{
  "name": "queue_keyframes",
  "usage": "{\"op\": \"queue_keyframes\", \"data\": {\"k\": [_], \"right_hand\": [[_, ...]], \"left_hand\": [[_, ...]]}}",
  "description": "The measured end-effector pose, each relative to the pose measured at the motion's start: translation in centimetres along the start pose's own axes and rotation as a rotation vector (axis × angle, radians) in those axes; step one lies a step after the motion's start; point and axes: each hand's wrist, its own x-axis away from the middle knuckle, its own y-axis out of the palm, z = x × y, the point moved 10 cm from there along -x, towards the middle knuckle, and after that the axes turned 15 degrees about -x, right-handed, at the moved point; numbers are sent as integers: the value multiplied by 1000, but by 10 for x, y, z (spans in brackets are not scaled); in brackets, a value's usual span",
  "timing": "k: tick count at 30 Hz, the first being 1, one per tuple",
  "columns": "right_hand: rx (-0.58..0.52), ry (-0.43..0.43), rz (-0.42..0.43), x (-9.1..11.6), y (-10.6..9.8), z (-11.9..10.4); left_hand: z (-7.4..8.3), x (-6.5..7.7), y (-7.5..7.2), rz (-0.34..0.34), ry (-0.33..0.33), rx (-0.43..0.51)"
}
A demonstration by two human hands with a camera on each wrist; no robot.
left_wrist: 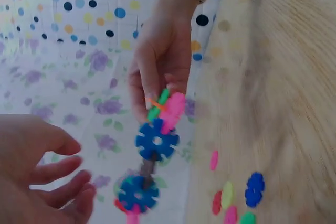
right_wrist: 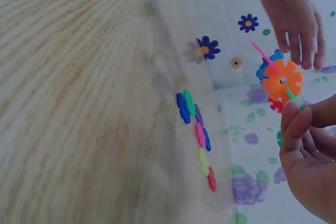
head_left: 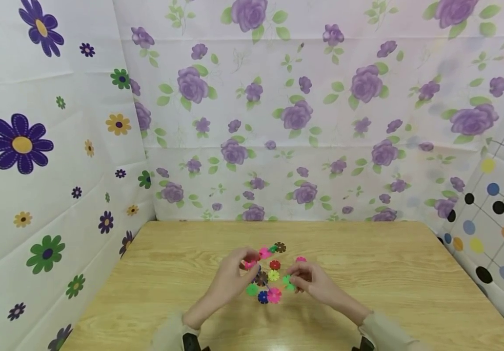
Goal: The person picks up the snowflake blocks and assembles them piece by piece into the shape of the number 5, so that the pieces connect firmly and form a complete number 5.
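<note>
A chain of slotted plastic flower discs (head_left: 261, 278) hangs between the two hands, above the middle of the table (head_left: 388, 258). The right hand (head_left: 315, 282) pinches one end, thumb and fingertips closed on a green disc (right_wrist: 294, 98), with an orange disc (right_wrist: 294, 74) joined to it. Next in line come a pink disc (left_wrist: 173, 109), a blue disc (left_wrist: 157, 149), a dark one seen edge-on, blurred, and another blue disc (left_wrist: 128, 192). The left hand (head_left: 231, 270) is loosely spread beside the chain — both wrist views show a gap between its fingers and the discs, while from the head view it overlaps part of them. Beyond it, a brown disc (head_left: 280, 247) shows at the far side of the cluster; how it is linked cannot be told. Loose on the wood lie a yellow disc (head_left: 273, 275) and a red disc (head_left: 275, 265) close together, a pink piece (head_left: 301, 260) just beyond the right hand, and more discs on the near side, all well in from the table's edges. Wood grain stretches wide to either side of the arms and back to the far edge, which meets a rose-printed cloth (head_left: 322, 161); a daisy-printed cloth (head_left: 67, 161) borders the left edge, a dotted cloth (head_left: 493, 243) the right.
</note>
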Motion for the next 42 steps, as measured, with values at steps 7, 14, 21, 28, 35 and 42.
{"op": "queue_keyframes", "data": {"k": [7,14,21,28,35,42], "right_hand": [[52,-21,-84,-5,2,-14],[103,-23,-134,-12,5,-17],[109,-29,-181,-18,12,-26],[125,-20,-166,-23,15,-32],[109,19,-144,-26,15,-31],[134,1,-89,-30,-7,-23]], "left_hand": [[24,-13,37,-405,21,55],[19,-15,65,-532,-132,320],[4,-9,85,-537,-352,738],[-1,-2,94,-604,-371,815],[-7,0,94,-586,-371,849],[-12,-4,80,-517,-302,861]]}}
